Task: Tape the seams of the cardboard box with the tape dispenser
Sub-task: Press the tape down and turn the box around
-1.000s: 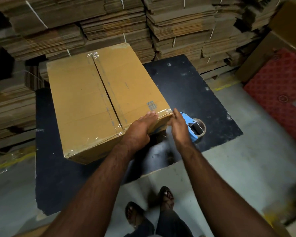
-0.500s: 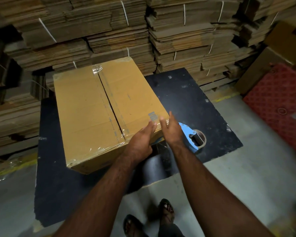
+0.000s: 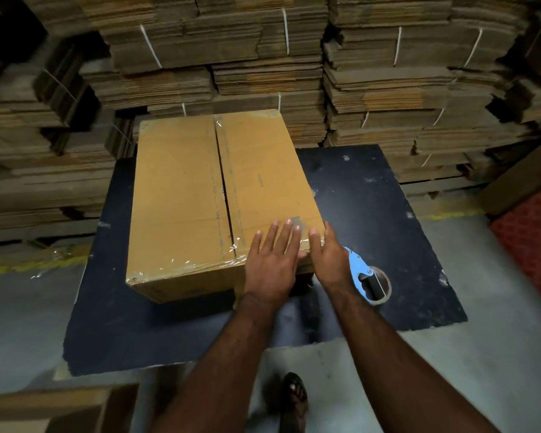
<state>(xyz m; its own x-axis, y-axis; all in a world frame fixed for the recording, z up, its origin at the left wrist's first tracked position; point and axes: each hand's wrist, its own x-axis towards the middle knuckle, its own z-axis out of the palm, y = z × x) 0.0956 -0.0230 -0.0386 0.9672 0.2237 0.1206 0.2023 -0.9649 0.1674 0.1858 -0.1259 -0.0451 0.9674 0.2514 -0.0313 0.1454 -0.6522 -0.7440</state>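
Note:
A closed brown cardboard box stands on a black board, with clear tape along its centre seam and its near edge. My left hand lies flat, fingers spread, on the box's near right corner. My right hand is open against the same corner's right edge, holding nothing. The blue tape dispenser lies on the board just right of my right wrist, untouched.
Tall strapped stacks of flattened cardboard wall the far side and left. A red patterned surface sits at the right. Another carton's edge shows at the bottom left. My sandalled foot stands on the grey floor.
Both hands have opened and flattened over the box's near right corner. The view has shifted so the box now looks squarer to me.

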